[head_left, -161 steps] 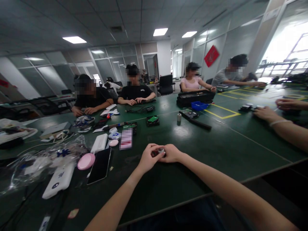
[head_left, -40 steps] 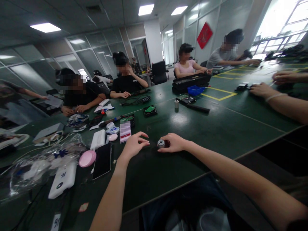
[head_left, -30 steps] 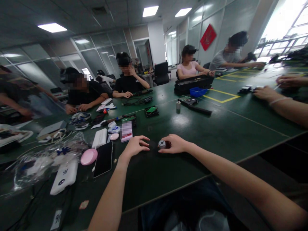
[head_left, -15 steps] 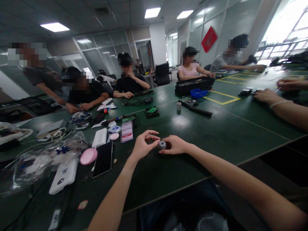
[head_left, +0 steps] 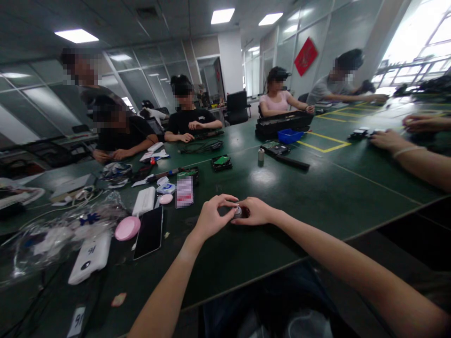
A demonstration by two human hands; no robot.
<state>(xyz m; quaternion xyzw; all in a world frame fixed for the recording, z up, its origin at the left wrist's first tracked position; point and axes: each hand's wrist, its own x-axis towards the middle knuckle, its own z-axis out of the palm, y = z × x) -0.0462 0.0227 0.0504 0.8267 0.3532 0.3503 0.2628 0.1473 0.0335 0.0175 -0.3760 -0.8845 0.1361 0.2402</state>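
In front of me a small grey metal cylinder (head_left: pixel 238 213) stands on the dark green table. My right hand (head_left: pixel 258 211) is closed round it from the right, thumb in front and fingers behind. At its top edge the thumb and fingertips of my left hand (head_left: pixel 212 217) come together in a pinch. Whether they hold a tiny part or only the rim is hidden. The cylinder's top face is mostly covered by the fingers. A similar metal cylinder (head_left: pixel 261 155) stands farther back, apart from both hands.
To my left lie a black phone (head_left: pixel 149 233), a pink round case (head_left: pixel 127 228), a white device (head_left: pixel 90 257) and clear plastic bags (head_left: pixel 66 234). Beyond are a hard drive (head_left: pixel 221 163), a blue tray (head_left: pixel 290 136) and a black bar (head_left: pixel 295 162). Co-workers sit around; another person's hand (head_left: pixel 387 141) is at right.
My left thumb and fingers have closed over the cylinder's top, covering its face, which showed before. My right hand keeps its hold. A standing person at left has moved right.
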